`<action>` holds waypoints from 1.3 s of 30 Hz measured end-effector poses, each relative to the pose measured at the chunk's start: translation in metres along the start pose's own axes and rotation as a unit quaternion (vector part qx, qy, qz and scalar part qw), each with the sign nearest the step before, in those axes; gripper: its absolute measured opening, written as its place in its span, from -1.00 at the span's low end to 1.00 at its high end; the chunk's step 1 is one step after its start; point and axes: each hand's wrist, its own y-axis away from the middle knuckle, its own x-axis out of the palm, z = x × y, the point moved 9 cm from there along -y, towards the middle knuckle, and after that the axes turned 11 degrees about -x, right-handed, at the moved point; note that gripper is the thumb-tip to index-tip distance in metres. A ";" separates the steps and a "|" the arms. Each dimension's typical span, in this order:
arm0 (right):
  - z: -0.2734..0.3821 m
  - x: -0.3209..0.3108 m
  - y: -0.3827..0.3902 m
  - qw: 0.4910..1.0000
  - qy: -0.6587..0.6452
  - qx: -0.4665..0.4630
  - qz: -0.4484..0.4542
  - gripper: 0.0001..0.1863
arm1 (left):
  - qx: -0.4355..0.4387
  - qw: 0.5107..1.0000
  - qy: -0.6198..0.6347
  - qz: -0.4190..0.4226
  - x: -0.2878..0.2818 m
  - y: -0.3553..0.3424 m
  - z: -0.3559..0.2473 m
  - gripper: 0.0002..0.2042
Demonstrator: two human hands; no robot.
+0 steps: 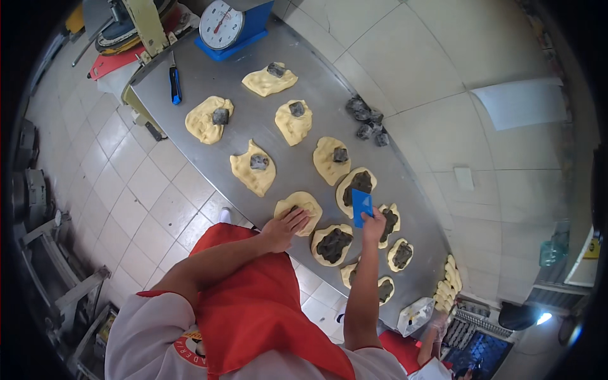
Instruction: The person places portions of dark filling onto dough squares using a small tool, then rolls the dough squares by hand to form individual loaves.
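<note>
My left hand (280, 232) lies with its fingers stretched flat on a round of pale yellow dough (309, 204). A bit of dark filling shows at the fingertips; the rest is covered by the hand. My right hand (373, 224) grips a flat blue plastic scraper (362, 208). The scraper is over a dough round (342, 198) spread with dark filling (358, 183). Just below it sits another dough round with spread filling (333, 246). Farther up the table, several dough pieces each bear a dark block, such as this dough piece (253, 171).
On the metal table (209, 164) stand a blue dial scale (223, 28), a utility knife (175, 85) and dark wrapped lumps (366, 117) at the far edge. Smaller filled rounds (400, 254) and plain dough strips (448, 285) lie to the right. A co-worker's arm (430, 339) shows at lower right.
</note>
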 end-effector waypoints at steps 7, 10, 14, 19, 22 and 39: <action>0.075 0.058 -0.005 0.949 0.172 -0.117 0.237 -0.73 | -0.205 0.978 -0.023 0.005 -0.013 -0.023 0.004 -0.02; 0.082 0.102 -0.002 0.892 0.205 -0.152 0.374 -0.66 | -0.187 0.980 -0.017 -0.068 -0.040 -0.011 0.002 -0.06; 0.079 0.151 0.003 0.835 0.265 -0.182 0.447 -0.58 | -0.148 0.989 -0.015 0.014 -0.016 0.009 -0.006 -0.17; 0.109 0.193 0.016 0.728 0.402 -0.282 0.479 -0.60 | -0.226 0.974 -0.023 -0.026 0.002 0.018 -0.002 -0.33; 0.093 0.195 0.026 0.675 0.429 -0.291 0.525 -0.60 | -0.194 0.980 -0.013 -0.047 -0.006 0.010 -0.014 -0.16; 0.056 0.217 -0.027 0.755 0.462 -0.139 0.444 -0.46 | -0.207 0.977 0.057 0.010 0.010 0.008 -0.003 -0.36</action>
